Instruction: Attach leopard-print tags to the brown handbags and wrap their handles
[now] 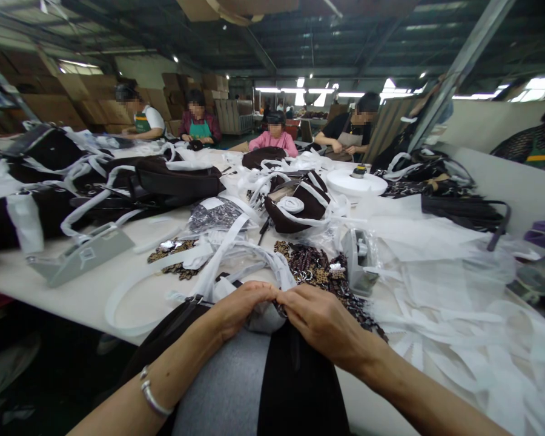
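Observation:
Close in front of me stands a dark brown bag [306, 387], with a grey cloth panel [227, 378] beside its dark side. From its top rises a bag handle [279, 266] wrapped in white strip, curving up behind my fingers. My left hand [243, 306] is closed in a pinch at the handle's near end. Fingertip to fingertip with it, my right hand [322, 315] pinches the same spot from the right. Between and below the fingers a small dark patterned bit shows, mostly covered. Just beyond lie brown and gold chains [318, 266].
Grey tape dispensers [84, 254] [360, 260] stand left and right. White strips [472, 339] spread over the table's right side. Farther back are a brown bag [295, 209], a white roll [356, 181] and piled bags [177, 181]. Several co-workers [275, 139] sit around the table.

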The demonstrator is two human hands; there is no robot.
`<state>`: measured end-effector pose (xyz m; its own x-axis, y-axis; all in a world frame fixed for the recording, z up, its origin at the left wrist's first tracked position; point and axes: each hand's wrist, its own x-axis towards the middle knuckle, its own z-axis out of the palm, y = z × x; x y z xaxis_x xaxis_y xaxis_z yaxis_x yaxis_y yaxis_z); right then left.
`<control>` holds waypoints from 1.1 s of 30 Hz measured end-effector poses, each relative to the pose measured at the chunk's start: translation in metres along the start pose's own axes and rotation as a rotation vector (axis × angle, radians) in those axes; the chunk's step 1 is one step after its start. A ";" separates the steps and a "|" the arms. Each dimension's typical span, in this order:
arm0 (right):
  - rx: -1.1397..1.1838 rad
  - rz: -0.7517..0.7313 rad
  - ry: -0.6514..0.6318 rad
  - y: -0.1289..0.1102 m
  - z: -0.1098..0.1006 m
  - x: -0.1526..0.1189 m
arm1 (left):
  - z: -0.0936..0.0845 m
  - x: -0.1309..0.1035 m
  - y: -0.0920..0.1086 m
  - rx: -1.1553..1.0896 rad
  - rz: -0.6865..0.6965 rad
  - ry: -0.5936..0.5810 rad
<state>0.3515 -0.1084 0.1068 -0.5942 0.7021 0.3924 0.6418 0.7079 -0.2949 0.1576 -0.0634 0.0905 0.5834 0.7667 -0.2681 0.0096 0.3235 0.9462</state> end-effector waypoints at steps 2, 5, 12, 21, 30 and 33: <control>-0.056 -0.075 -0.025 0.001 -0.003 -0.001 | -0.001 0.001 0.000 -0.036 0.007 -0.050; -0.113 -0.134 -0.037 0.000 -0.005 0.001 | -0.002 0.001 -0.001 -0.053 0.023 -0.056; 0.378 0.251 0.165 -0.003 0.006 0.007 | 0.000 -0.003 0.005 0.114 0.027 -0.038; 0.988 0.615 0.095 -0.006 -0.011 0.004 | -0.005 -0.007 0.005 0.442 0.025 -0.085; 0.394 0.366 0.148 -0.022 -0.005 -0.009 | -0.002 -0.005 0.011 0.248 -0.023 -0.035; 0.358 0.379 0.105 -0.026 -0.002 -0.006 | -0.001 -0.006 0.012 0.219 -0.032 -0.043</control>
<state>0.3392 -0.1315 0.1135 -0.2893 0.9154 0.2800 0.5857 0.4007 -0.7046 0.1535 -0.0633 0.1032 0.6142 0.7319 -0.2951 0.2022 0.2155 0.9553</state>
